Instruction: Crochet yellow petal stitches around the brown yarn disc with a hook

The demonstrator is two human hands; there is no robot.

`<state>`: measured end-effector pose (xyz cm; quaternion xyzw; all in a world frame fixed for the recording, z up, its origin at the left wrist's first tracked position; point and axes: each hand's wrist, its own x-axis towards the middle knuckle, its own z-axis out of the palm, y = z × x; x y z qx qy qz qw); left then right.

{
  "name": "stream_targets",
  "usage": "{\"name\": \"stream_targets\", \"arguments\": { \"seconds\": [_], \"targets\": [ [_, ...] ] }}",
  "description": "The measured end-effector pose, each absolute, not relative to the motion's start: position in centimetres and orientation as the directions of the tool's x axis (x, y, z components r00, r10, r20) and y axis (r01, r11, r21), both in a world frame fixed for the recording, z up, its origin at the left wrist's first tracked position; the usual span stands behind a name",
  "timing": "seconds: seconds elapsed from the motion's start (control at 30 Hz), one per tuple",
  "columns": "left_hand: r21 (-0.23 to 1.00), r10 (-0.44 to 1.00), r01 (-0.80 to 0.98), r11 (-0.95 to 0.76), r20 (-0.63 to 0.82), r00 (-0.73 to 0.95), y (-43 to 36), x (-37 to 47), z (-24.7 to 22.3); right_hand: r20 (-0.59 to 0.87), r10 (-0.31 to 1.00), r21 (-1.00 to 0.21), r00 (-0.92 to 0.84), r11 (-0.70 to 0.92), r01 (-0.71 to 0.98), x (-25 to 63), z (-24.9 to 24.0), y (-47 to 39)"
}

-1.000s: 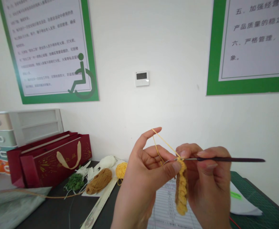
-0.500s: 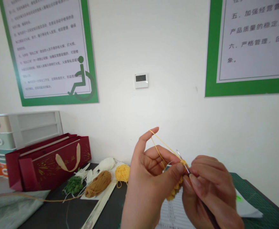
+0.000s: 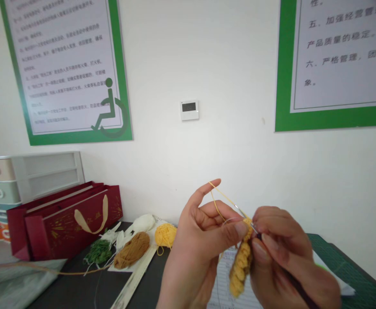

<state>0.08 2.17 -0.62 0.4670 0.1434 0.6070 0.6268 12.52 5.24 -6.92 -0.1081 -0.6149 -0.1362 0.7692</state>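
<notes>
My left hand (image 3: 201, 240) pinches the top of a yellow crochet piece (image 3: 240, 270) between thumb and fingers. Its index finger is raised, with yellow yarn (image 3: 227, 198) looped over the tip and running down to the work. In my right hand (image 3: 287, 253) is a crochet hook (image 3: 295, 285) with a dark handle and a slim metal shaft. The hook's tip passes through the top of the piece and meets the strand. The textured crochet strip hangs down between both hands. Part of it is hidden by my fingers.
Left on the dark table lie a yellow yarn ball (image 3: 165, 235), a brown skein (image 3: 132, 249), green yarn (image 3: 98, 252) and a long pale ruler-like strip (image 3: 138, 279). Behind stand a dark red gift bag (image 3: 62, 223) and drawers (image 3: 4, 191). Written paper (image 3: 223, 279) and a green mat (image 3: 345, 266) lie beneath.
The hook's tip has moved up against the taut strand. The raised index finger has tilted to the right and slightly down. More of the crochet strip now shows, hanging lower.
</notes>
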Motion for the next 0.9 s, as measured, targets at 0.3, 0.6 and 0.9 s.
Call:
{"name": "stream_targets", "arguments": {
  "seconds": [0.3, 0.6, 0.9],
  "targets": [
    [0.805, 0.878, -0.422, -0.416, 0.476, 0.043, 1.7, 0.3, -0.5, 0.951, -0.071, -0.029, 0.300, 0.948, 0.317, 12.5, -5.6, 4.3],
    [0.840, 0.887, -0.422, -0.340, 0.436, 0.154, 2.3, -1.1, -0.1, 0.874, 0.276, -0.309, 0.401, 0.951, 0.018, 12.6, -4.9, 3.6],
    [0.854, 0.819, -0.513, -0.081, 0.351, 0.455, 3.9, -2.6, -0.3, 0.790, 0.563, -0.470, 0.242, 0.810, -0.350, 12.8, -4.1, 3.6]
  ]
}}
